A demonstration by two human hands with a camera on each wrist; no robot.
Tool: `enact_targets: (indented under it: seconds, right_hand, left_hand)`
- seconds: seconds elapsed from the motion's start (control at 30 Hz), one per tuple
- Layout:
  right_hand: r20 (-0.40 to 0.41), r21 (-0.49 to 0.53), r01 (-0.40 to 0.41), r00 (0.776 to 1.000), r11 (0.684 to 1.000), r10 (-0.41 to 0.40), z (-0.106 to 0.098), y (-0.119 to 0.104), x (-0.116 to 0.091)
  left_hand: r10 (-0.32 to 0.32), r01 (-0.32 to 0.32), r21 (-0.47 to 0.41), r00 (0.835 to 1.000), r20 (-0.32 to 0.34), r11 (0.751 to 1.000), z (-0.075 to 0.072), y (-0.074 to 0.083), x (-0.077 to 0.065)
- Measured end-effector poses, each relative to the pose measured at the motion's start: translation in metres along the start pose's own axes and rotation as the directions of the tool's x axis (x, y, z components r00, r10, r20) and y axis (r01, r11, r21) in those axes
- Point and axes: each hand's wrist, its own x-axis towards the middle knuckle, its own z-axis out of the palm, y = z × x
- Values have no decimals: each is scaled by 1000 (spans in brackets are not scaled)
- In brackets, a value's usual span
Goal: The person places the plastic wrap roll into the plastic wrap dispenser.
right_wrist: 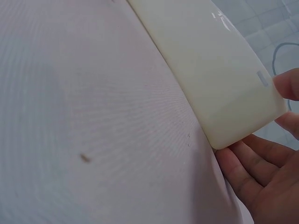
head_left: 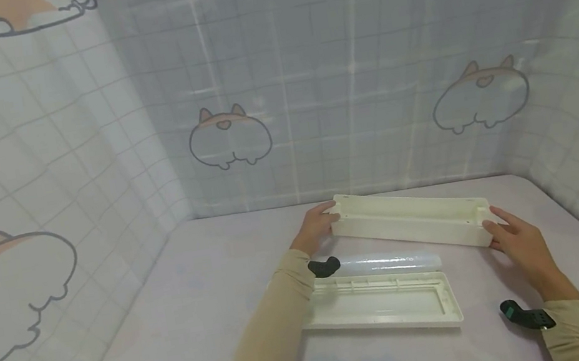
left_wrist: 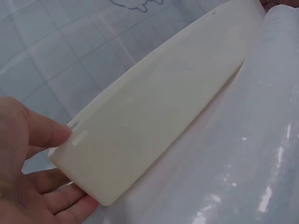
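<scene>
A long, open-topped cream plastic box is held at both ends toward the back of the table. My left hand grips its left end, thumb at the upper edge and the other fingers beneath, as the left wrist view shows. At the opposite end my right hand holds the corner the same way, with fingers under the base. The box slants, its right end nearer me. Just in front lies a roll of clear plastic wrap. Nearer still is a matching shallow cream lid, inner side up, partly hidden by my left forearm.
The table has a pale cloth. Patterned, tile-print curtains hang behind it and along both sides. Dark bands with small devices are on both wrists.
</scene>
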Motion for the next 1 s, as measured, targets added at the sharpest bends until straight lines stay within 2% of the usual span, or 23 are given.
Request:
enact_targets:
  seconds: [0.17, 0.33, 0.53, 0.83, 1.0]
  right_hand:
    - [6, -10, 14, 1000, 1000, -14, -1, 0, 1]
    - [5, 10, -22, 1000, 1000, 22, 0, -1, 0]
    - [24, 55, -64, 998, 996, 63, 2, -1, 1]
    - [29, 79, -24, 999, 997, 21, 3, -8, -1]
    - [34, 75, -22, 999, 997, 20, 5, -11, -3]
  left_hand:
    - [7, -6, 42, 1000, -11, 999, 1, 0, 1]
    - [27, -26, 73, 999, -18, 997, 1, 1, -1]
    - [44, -42, 46, 998, -53, 998, -1, 1, -6]
    - [31, -30, 41, 999, -32, 999, -6, 1, -8]
    - [32, -31, 38, 999, -42, 999, -9, -1, -10]
